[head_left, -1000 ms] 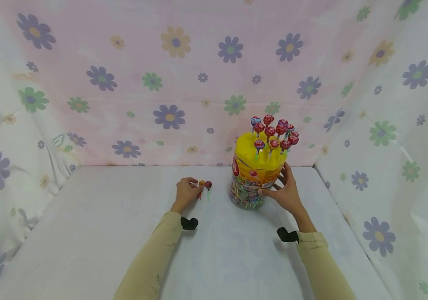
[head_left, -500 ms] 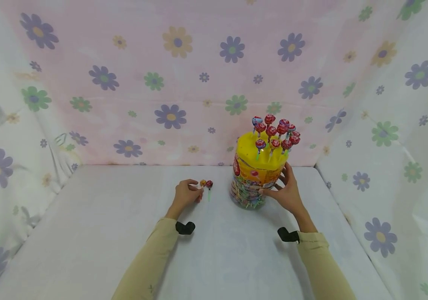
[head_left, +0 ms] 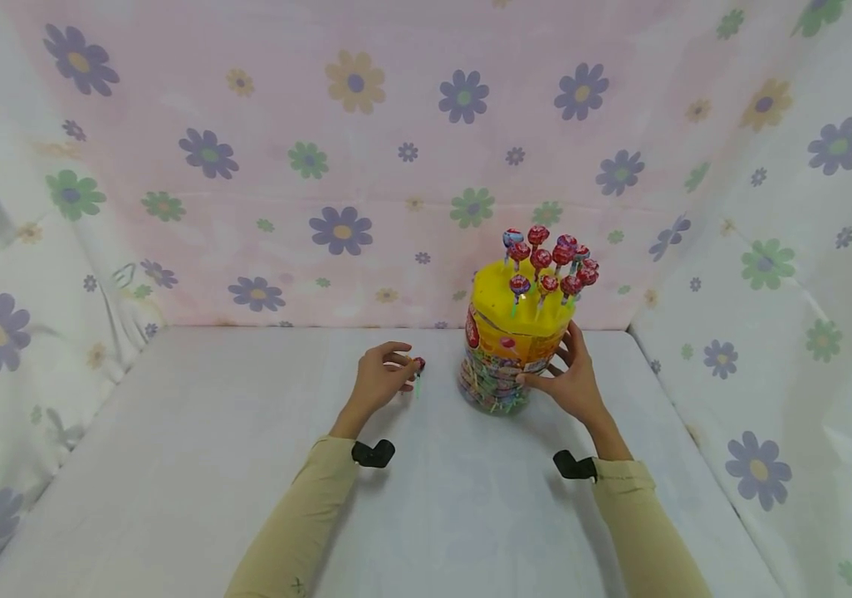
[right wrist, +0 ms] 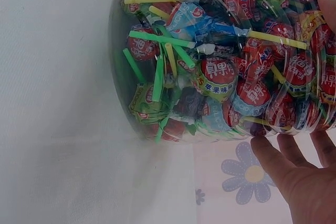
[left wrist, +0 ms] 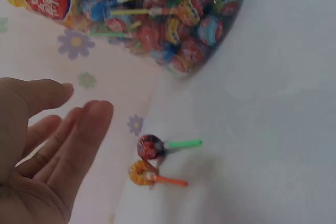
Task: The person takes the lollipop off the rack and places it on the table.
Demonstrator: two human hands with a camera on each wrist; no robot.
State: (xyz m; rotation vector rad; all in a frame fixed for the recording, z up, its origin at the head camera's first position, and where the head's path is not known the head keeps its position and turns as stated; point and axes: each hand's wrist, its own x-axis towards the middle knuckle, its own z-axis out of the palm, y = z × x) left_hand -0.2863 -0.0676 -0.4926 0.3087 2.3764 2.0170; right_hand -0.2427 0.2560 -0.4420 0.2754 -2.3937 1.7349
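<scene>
My left hand (head_left: 384, 375) is raised near two lollipops on the white table, its fingers loosely bent and holding nothing. In the left wrist view, the dark red lollipop (left wrist: 151, 147) has a green stick and lies against the orange lollipop (left wrist: 140, 173) with an orange stick; both lie beyond my fingertips. From the head view the orange one is hidden behind my hand. My right hand (head_left: 570, 384) grips the side of a clear candy jar (head_left: 492, 378) filled with wrapped lollipops, thumb in front and fingers behind. Several lollipops (head_left: 541, 259) stand upright in its yellow lid (head_left: 497, 292).
The white tabletop (head_left: 194, 448) extends around both hands. A pink flowered cloth (head_left: 269, 208) hangs behind it, and white flowered cloths (head_left: 755, 332) stand along the sides. The jar stands toward the back right of the table.
My left hand has lifted from beside the orange lollipop and shifted slightly right, covering that lollipop in the head view. My right hand and the jar have stayed in place.
</scene>
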